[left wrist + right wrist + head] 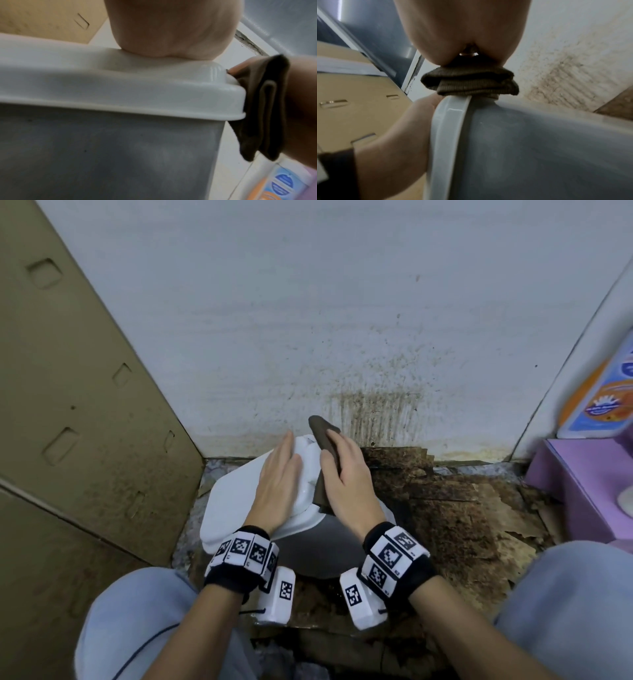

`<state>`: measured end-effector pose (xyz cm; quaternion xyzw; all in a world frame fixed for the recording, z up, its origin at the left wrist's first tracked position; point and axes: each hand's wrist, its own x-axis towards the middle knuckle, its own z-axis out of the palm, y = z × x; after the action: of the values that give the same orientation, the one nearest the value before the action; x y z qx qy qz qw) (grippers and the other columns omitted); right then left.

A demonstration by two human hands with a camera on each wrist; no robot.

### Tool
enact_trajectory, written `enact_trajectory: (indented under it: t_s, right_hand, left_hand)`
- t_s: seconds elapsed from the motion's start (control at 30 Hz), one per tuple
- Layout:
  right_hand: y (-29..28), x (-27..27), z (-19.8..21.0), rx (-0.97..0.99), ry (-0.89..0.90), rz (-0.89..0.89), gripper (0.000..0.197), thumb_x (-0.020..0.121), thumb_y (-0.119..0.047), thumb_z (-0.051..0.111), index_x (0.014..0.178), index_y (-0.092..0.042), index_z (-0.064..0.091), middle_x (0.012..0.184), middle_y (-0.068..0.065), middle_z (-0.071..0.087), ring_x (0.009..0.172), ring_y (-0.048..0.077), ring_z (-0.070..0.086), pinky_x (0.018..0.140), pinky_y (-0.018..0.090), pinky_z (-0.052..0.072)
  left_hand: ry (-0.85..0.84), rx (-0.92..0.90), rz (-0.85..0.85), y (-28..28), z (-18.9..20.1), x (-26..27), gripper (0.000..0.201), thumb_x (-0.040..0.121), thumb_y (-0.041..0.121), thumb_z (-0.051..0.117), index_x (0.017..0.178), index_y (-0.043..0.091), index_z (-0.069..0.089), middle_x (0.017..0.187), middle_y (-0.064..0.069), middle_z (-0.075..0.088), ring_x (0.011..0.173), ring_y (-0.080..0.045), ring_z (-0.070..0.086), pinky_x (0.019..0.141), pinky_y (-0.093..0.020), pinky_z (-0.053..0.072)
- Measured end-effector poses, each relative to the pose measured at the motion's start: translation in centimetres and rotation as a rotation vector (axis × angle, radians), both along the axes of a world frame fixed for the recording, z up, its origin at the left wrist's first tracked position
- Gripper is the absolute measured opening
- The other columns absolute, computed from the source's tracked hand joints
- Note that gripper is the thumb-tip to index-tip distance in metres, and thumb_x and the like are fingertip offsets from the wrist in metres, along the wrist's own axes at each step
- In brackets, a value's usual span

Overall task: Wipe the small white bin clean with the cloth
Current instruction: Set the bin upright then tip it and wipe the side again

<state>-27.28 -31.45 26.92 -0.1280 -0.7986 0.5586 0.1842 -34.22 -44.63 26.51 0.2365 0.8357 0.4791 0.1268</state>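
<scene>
Small white bin (239, 491) sat on the floor at the foot of the far wall (308, 302), white lid on top, grey body below. Looked like light, stiff, glossy plastic; likely to slide or tip under side pressure, so best steadied from the top. Left hand (277, 477) lay flat on the lid, fingers straight, pressing down. Right hand (349, 474) pressed the folded brown cloth (325, 436) against the lid's right edge, fingers lying over it, thumb toward the lid; cloth soft, several layers thick. Judged mid-wipe along the lid rim; grey sides probably not yet done. Floor (445, 508) to the right covered in stained, torn cardboard. Wall speckled and streaked brown just behind the bin. Cardboard box (85, 405) close on the left, purple box (575, 484) on the right. Tight corner, little elbow room.
</scene>
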Motion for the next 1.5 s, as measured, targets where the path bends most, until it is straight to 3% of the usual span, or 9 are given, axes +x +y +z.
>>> enact_trajectory:
  t_s: [0.23,0.4,0.6,0.67,0.77,0.9,1.1,1.37,1.5]
  right_hand:
    - [4.9,2.8,-0.8,0.096,-0.08,-0.005,0.05,0.107,-0.041,0.036,0.154,-0.028,0.03,0.157,-0.006,0.027,0.143,0.012,0.03,0.114,0.028,0.027]
    - [8.0,4.4,-1.8,0.118,-0.156,-0.102,0.044,0.107,-0.041,0.034,0.15,-0.037,0.033,0.137,0.001,0.033,0.132,0.025,0.034,0.109,0.036,0.03]
    - [11.5,6.6,-2.3,0.113,-0.262,-0.146,0.045,0.105,-0.043,0.034,0.15,-0.042,0.032,0.128,0.006,0.035,0.133,0.026,0.028,0.102,0.039,0.028]
    - [12.6,7.3,-2.5,0.117,-0.3,-0.145,0.047,0.104,-0.048,0.035,0.151,-0.045,0.029,0.133,0.009,0.036,0.137,0.027,0.026,0.103,0.045,0.029]
    - [14.2,8.2,-3.3,0.129,-0.383,-0.156,0.054,0.101,-0.056,0.039,0.153,-0.044,0.025,0.147,0.013,0.034,0.145,0.03,0.02,0.11,0.056,0.028]
    - [16.0,8.9,-4.2,0.127,-0.453,-0.174,0.067,0.099,-0.062,0.041,0.156,-0.034,0.022,0.156,0.013,0.029,0.147,0.033,0.02,0.113,0.059,0.026]
    - [16.1,9.1,-4.6,0.082,-0.413,-0.176,0.066,0.098,-0.061,0.045,0.155,-0.034,0.023,0.156,0.01,0.032,0.147,0.03,0.021,0.113,0.057,0.026]
    - [14.1,10.1,-4.4,-0.033,-0.384,-0.291,0.06,0.1,-0.056,0.045,0.151,-0.029,0.028,0.15,0.008,0.035,0.144,0.03,0.023,0.113,0.05,0.028]
    - [10.8,11.2,-4.2,-0.133,-0.346,-0.392,0.053,0.104,-0.05,0.038,0.151,-0.03,0.027,0.153,0.008,0.028,0.146,0.026,0.018,0.114,0.046,0.024]
  left_hand:
    - [-0.21,0.357,0.058,2.4,1.5,1.8,0.049,0.108,0.026,0.045,0.154,0.036,0.035,0.161,0.018,0.033,0.148,-0.002,0.027,0.116,-0.027,0.024]
    - [-0.005,0.089,-0.025,1.3,0.4,2.1,0.051,0.108,0.03,0.047,0.156,0.035,0.031,0.159,0.021,0.032,0.145,0.001,0.027,0.115,-0.025,0.024]
    - [0.18,-0.26,0.226,-2.8,-2.9,0.1,0.053,0.104,0.037,0.043,0.153,0.017,0.038,0.158,-0.007,0.04,0.149,-0.029,0.029,0.121,-0.051,0.025]
    - [0.145,-0.345,0.289,-3.7,-3.5,0.1,0.06,0.104,0.044,0.042,0.155,0.015,0.034,0.16,-0.012,0.034,0.149,-0.033,0.024,0.12,-0.054,0.022]
    - [-0.148,-0.37,0.261,-3.7,-3.9,0.8,0.08,0.101,0.059,0.045,0.161,0.016,0.014,0.164,-0.016,0.014,0.15,-0.039,0.021,0.117,-0.054,0.026]
    - [-0.339,-0.277,0.213,-3.2,-4.8,1.3,0.097,0.091,0.077,0.044,0.161,0.024,0.003,0.162,-0.012,0.031,0.144,-0.035,0.039,0.113,-0.052,0.038]
    - [-0.265,-0.139,0.154,-2.2,-4.9,2.5,0.064,0.101,0.063,0.038,0.154,0.029,0.026,0.137,0.003,0.056,0.119,-0.021,0.058,0.095,-0.043,0.051]
    - [-0.222,-0.011,0.158,-1.9,-4.3,1.4,0.056,0.104,0.056,0.04,0.153,0.03,0.038,0.142,0.009,0.052,0.129,-0.014,0.05,0.102,-0.036,0.042]
    - [-0.234,-0.004,0.192,-2.4,-4.2,-0.4,0.074,0.1,0.064,0.042,0.161,0.029,0.022,0.162,0.001,0.036,0.146,-0.02,0.037,0.114,-0.041,0.035]
